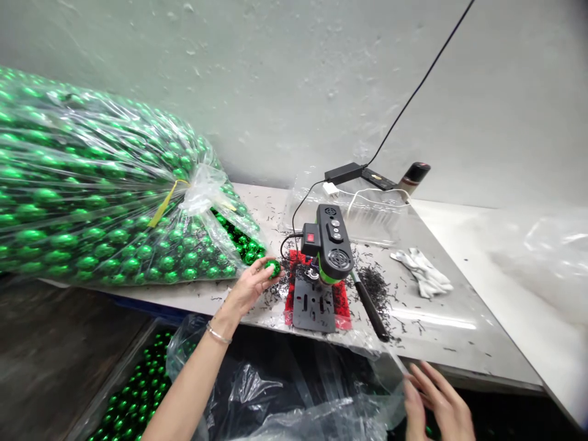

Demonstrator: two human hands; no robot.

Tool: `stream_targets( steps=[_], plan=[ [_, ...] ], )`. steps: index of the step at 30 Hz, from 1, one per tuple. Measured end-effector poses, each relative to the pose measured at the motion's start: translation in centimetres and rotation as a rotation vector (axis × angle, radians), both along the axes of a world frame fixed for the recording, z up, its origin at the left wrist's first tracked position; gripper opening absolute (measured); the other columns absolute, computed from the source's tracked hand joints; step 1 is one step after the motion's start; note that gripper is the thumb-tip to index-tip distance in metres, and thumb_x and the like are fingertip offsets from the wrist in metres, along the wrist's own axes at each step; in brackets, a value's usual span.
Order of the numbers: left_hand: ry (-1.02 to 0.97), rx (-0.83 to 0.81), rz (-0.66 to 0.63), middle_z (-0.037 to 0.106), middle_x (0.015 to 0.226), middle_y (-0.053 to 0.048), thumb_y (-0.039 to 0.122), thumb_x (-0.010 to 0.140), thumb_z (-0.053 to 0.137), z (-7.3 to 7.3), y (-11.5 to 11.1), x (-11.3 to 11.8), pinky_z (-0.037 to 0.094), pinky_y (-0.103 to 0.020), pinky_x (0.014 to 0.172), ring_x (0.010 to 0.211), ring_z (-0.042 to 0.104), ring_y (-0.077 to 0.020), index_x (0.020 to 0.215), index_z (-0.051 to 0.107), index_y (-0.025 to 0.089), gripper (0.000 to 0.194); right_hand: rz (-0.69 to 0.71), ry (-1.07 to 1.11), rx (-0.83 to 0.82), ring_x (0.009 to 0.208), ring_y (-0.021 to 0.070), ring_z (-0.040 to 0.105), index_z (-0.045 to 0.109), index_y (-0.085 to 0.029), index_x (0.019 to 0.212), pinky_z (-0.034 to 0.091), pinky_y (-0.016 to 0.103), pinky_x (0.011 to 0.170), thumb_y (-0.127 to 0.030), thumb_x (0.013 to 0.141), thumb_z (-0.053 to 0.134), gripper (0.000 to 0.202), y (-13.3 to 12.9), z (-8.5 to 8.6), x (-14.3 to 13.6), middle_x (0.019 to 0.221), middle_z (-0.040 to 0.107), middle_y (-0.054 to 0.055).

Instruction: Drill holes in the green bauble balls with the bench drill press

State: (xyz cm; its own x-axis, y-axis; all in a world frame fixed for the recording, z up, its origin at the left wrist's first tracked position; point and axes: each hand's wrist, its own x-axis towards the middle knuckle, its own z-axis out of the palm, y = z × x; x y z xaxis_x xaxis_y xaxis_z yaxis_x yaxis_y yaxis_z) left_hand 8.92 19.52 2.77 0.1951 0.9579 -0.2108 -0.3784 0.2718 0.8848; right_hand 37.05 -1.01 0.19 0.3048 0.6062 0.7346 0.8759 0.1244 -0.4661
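My left hand (252,285) holds a shiny green ball (272,268) in its fingertips, just left of a small black machine (335,242) on the table. The machine has a flat slotted base plate (313,303) over a red sheet (342,306), and a black lever (371,309) slants down from its right side. At the lower right, my right hand (438,398) has its fingers bent around the edge of a clear plastic bag (390,373). A big clear bag of green balls (105,208), tied with a yellow strip, lies on the left.
Black shreds (374,288) are scattered over the table (459,334). White gloves (422,272) lie at the right. Behind the machine are a clear tray (372,223), a power adapter (343,173) with cables and a dark-capped bottle (414,176). More green balls (133,398) fill a bag below.
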Motion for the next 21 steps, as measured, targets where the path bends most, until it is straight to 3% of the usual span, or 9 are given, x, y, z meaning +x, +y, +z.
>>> stream_targets(
  steps=[2, 5, 10, 13, 18, 21],
  plan=[
    [-0.164, -0.088, -0.028, 0.074, 0.093, -0.007, 0.022, 0.076, 0.076, 0.1, -1.3, 0.3, 0.054, -0.026, 0.079, 0.086, 0.07, -0.017, 0.107, 0.065, 0.016, 0.034, 0.124, -0.022, 0.006, 0.092, 0.0237, 0.071, 0.07, -0.02, 0.11, 0.063, 0.035, 0.072, -0.022, 0.087, 0.063, 0.024, 1.7, 1.2, -1.5, 0.109, 0.071, 0.011],
    [-0.257, -0.151, -0.074, 0.075, 0.099, -0.009, 0.02, 0.079, 0.072, -0.1, -2.7, 0.9, 0.054, -0.023, 0.073, 0.086, 0.07, -0.016, 0.112, 0.067, 0.015, 0.034, 0.264, -0.066, 0.04, 0.094, 0.0211, 0.071, 0.068, -0.019, 0.11, 0.063, 0.034, 0.078, -0.014, 0.088, 0.061, 0.024, 3.9, 2.5, -3.3, 0.102, 0.073, 0.01],
    [-0.329, -0.17, -0.128, 0.075, 0.102, -0.01, 0.019, 0.078, 0.072, -0.8, -3.9, 1.8, 0.054, -0.032, 0.091, 0.096, 0.071, -0.0207, 0.11, 0.067, 0.013, 0.033, 0.427, -0.08, 0.057, 0.094, 0.0187, 0.072, 0.065, -0.017, 0.113, 0.063, 0.031, 0.08, -0.005, 0.087, 0.057, 0.03, 6.4, 4.3, -6.3, 0.101, 0.073, 0.011],
    [-0.319, -0.154, -0.109, 0.075, 0.099, -0.008, 0.019, 0.075, 0.077, -1.4, -4.3, 2.5, 0.053, -0.031, 0.091, 0.094, 0.071, -0.0199, 0.107, 0.068, 0.016, 0.034, 0.499, -0.061, 0.029, 0.096, 0.0185, 0.072, 0.065, -0.016, 0.11, 0.063, 0.031, 0.082, -0.005, 0.087, 0.056, 0.027, 7.0, 4.7, -7.4, 0.101, 0.073, 0.01],
    [-0.136, -0.162, -0.006, 0.074, 0.093, -0.007, 0.024, 0.072, 0.082, -2.9, -4.0, 3.9, 0.053, -0.025, 0.074, 0.078, 0.066, -0.0136, 0.109, 0.07, 0.015, 0.041, 0.412, 0.001, 0.076, 0.094, 0.0196, 0.072, 0.065, -0.017, 0.111, 0.063, 0.032, 0.08, -0.005, 0.086, 0.057, 0.029, 7.4, 4.4, -6.6, 0.099, 0.074, 0.01],
    [-0.003, -0.129, 0.03, 0.073, 0.093, -0.007, 0.024, 0.069, 0.083, -3.9, -3.2, 5.2, 0.051, -0.026, 0.075, 0.081, 0.065, -0.0149, 0.105, 0.072, 0.014, 0.039, 0.324, 0.09, 0.102, 0.096, 0.0222, 0.071, 0.066, -0.019, 0.111, 0.062, 0.038, 0.082, -0.01, 0.088, 0.057, 0.027, 7.7, 4.6, -5.3, 0.102, 0.073, 0.01]
  ],
)
